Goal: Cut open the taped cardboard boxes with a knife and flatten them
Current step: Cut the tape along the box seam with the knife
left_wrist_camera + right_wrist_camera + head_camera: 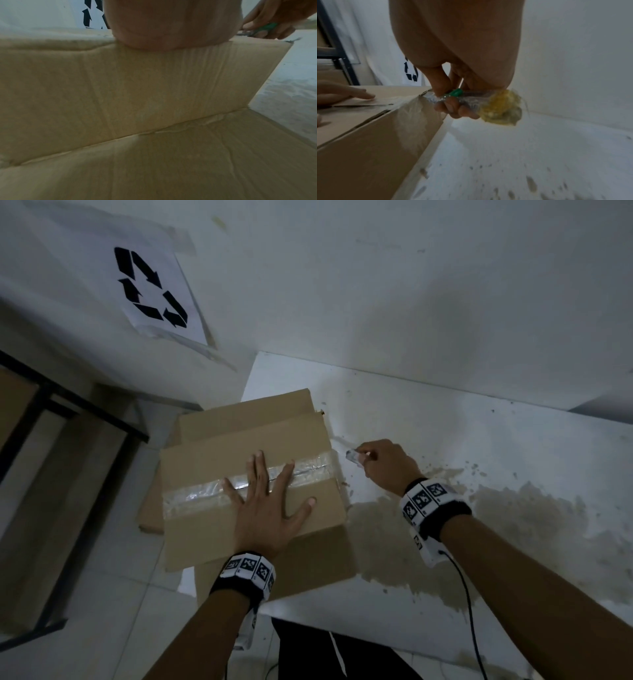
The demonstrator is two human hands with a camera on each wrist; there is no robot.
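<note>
My right hand (383, 462) grips the clear-handled knife (453, 98) at the brown taped cardboard box's (308, 518) right edge; the tape seam (191, 491) runs leftward; my left hand (265, 508) presses flat.

Matt brown cardboard box (212, 440) sealed with glossy clear tape (198, 491); clear plastic knife (453, 98).

It looked like a back room or storage corner used for sorting waste, dim and bare. A paper sheet with a black recycling symbol (150, 287) was taped to the plain white wall (411, 285). A worn white table (513, 474), its coating peeled in brown patches, stood against that wall. To the left, a black metal rack (68, 412) stood on a pale tiled floor (113, 594), with flattened cardboard (150, 511) lying nearby.
</note>
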